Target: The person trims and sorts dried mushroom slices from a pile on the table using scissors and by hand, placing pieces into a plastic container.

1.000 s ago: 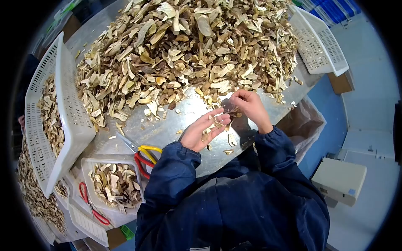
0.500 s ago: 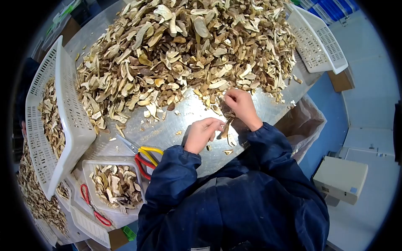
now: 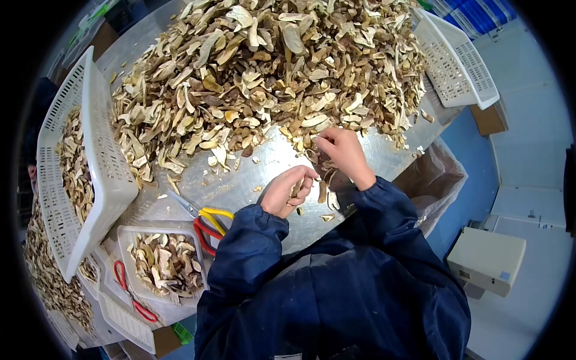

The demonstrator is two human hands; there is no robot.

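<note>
Dried mushroom slices lie in a large heap (image 3: 270,78) on the metal table (image 3: 240,186). My left hand (image 3: 290,191) is curled around some mushroom slices, which show between its fingers and palm. Just right of it, my right hand (image 3: 344,155) is closed in a pinch at the heap's front edge; whatever its fingertips hold is too small to name. A few loose slices (image 3: 323,191) lie on the metal below my right hand. Scissors with one red and one yellow handle (image 3: 211,223) rest left of my left forearm.
A white tray of slices (image 3: 165,264) and red-handled scissors (image 3: 132,294) are at the lower left. White perforated baskets stand at the left (image 3: 105,162) and upper right (image 3: 459,63). A lined bin (image 3: 435,180) is beside the table's right edge.
My left hand was open with slices on its palm a second ago, and its fingers have since curled in. My right hand has moved slightly left.
</note>
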